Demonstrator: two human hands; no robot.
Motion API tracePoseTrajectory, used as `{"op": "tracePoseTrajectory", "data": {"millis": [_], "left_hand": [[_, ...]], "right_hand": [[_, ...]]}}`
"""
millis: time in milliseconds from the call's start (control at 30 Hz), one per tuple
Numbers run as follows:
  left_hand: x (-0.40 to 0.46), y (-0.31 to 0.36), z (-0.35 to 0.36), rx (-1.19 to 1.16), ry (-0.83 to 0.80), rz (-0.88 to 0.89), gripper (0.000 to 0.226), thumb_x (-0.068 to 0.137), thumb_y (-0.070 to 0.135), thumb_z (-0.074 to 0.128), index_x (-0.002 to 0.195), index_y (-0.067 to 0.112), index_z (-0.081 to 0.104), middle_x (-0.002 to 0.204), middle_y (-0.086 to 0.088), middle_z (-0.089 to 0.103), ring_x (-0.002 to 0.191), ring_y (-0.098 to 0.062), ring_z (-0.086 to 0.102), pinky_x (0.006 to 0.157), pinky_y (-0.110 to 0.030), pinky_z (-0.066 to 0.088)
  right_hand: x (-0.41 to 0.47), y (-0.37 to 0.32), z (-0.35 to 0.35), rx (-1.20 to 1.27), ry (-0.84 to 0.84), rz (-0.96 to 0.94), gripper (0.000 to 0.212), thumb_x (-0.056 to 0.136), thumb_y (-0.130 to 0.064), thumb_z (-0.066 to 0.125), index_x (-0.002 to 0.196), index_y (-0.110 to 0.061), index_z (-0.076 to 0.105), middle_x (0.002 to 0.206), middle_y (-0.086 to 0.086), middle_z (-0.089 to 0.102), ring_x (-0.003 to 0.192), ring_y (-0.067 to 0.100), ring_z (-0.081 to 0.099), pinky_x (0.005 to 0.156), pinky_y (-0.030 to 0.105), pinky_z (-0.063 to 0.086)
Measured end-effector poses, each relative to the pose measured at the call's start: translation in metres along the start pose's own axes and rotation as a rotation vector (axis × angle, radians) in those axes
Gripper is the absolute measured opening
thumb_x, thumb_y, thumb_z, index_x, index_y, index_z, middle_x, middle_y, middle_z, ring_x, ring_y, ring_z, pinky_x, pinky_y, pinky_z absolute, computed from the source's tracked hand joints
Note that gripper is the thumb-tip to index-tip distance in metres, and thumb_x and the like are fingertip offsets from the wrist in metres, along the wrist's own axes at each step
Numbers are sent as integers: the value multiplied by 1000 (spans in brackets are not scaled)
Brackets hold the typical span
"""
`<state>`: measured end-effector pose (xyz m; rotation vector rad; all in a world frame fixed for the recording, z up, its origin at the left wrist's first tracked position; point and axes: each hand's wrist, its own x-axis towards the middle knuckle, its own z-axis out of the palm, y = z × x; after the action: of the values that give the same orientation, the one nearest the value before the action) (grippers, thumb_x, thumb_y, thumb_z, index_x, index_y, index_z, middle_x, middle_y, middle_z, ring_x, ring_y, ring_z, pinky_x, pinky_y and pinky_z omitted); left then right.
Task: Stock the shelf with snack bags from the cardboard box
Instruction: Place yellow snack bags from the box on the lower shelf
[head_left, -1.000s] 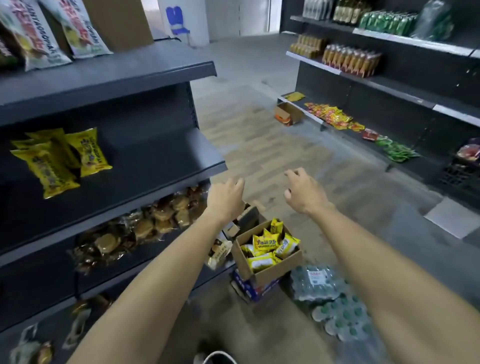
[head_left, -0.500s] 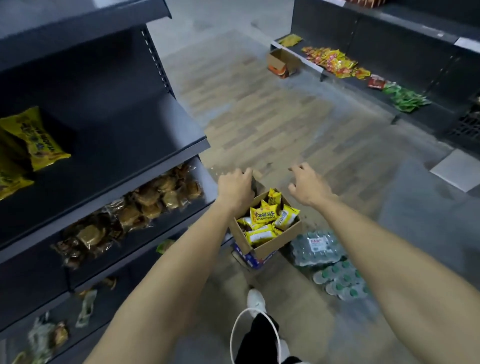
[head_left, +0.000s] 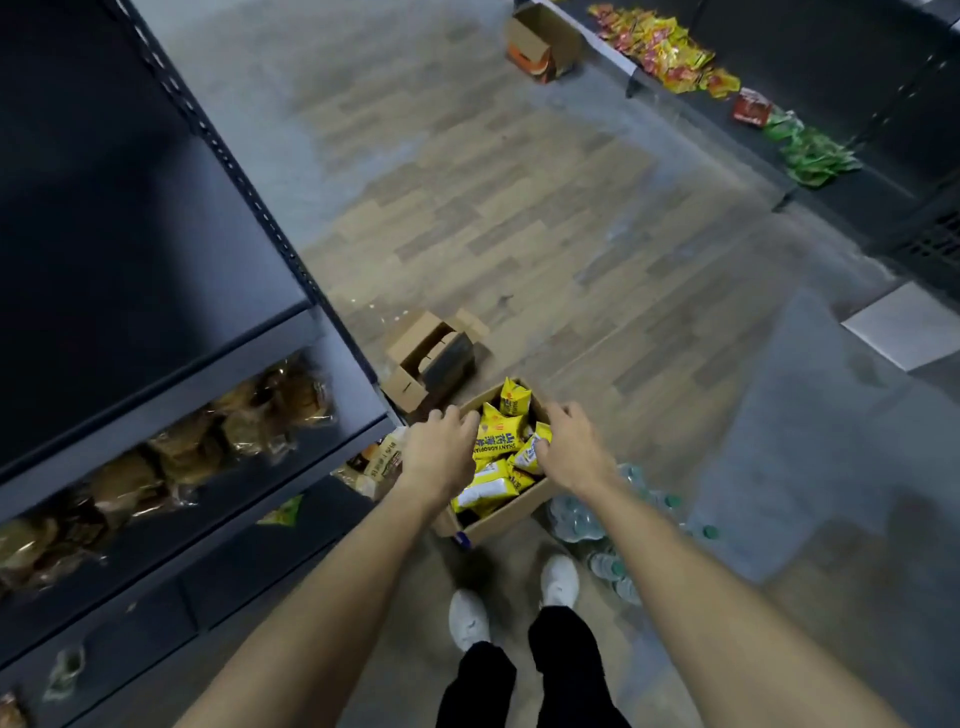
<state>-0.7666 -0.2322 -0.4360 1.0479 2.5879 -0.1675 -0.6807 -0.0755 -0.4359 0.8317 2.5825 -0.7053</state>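
From the head view, one open cardboard box (head_left: 506, 517) is seen on the floor (head_left: 519, 234), with about six yellow snack bags (head_left: 496, 447) counted inside. Two hands are held over it: the left hand (head_left: 441, 449) at its left edge, the right hand (head_left: 574, 449) at its right edge. Fingers are loosely curled; whether anything is gripped cannot be told. One dark shelf (head_left: 156, 291) is found left, one empty box (head_left: 431, 358) beyond, bottled water (head_left: 597, 525) right.

An open empty carton (head_left: 434, 358) lies mid-frame on the floor; water bottles (head_left: 613, 530) at lower right; green packets (head_left: 810, 156) upper right
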Motion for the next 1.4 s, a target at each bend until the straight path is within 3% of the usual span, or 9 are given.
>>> {"op": "tracePoseTrajectory", "data": {"millis": [200,667,800,867,933,1000,1133,1267,1400], "left_hand": [[60,16,72,-50,-107,-21,49,88,13,49,135,15,39,127,-9,48,114,-29,49,78,-37,48],[155,13,257,40,-225,4,61,92,14,53,145,20,23,150,-9,29,127,-29,40,68,-33,44],[184,8,289,70,-71,170,67,78,23,74,139,16,48,140,-12,50,124,-30,52,67,-31,53],[201,9,303,70,-56,296,72,67,27,84,134,15,57,136,-14,55,124,-34,54,84,-38,54],[214,8,320,70,-106,354,75,87,26,67,152,19,30,157,-14,26,144,-37,24,111,-51,33],[225,4,337,109,-231,341,78,99,27,48,155,28,-7,161,-5,-15,148,-33,-9,117,-57,8],[229,-2,361,44,-196,310,92,98,23,51,146,37,-26,156,0,-30,148,-33,-11,117,-56,7],[227,-3,359,55,-136,202,98,90,7,56,144,42,-18,161,-16,-2,136,-40,27,106,-50,31],[201,7,353,18,-169,-12,95,69,12,78,150,29,32,119,-20,55,81,-37,59,54,-40,49]], "right_hand": [[63,44,56,-49,-106,-1,49,89,-24,55,137,-18,45,134,13,45,116,36,53,92,41,45],[135,117,242,58,-282,18,62,87,-19,54,145,-24,35,142,1,35,124,29,49,96,45,46],[171,115,265,118,-230,-10,65,91,-12,50,151,-20,27,151,2,29,133,24,42,105,35,41],[186,113,270,156,-200,-16,68,91,-9,50,153,-20,23,155,1,24,136,22,40,104,30,38],[196,113,275,191,-178,-23,69,93,-7,48,155,-17,18,158,2,18,140,20,34,105,25,34],[202,115,281,216,-163,-19,69,94,-7,46,155,-16,16,160,2,14,144,18,26,106,22,31],[203,119,294,298,-136,-5,67,97,-9,44,156,-19,15,162,-1,10,147,13,19,109,18,25],[191,122,300,289,-150,27,67,97,-12,44,155,-26,15,163,-8,4,147,11,19,109,21,28],[183,118,288,303,-174,22,68,96,-11,44,155,-26,14,163,-8,3,149,9,11,110,16,20]]}}
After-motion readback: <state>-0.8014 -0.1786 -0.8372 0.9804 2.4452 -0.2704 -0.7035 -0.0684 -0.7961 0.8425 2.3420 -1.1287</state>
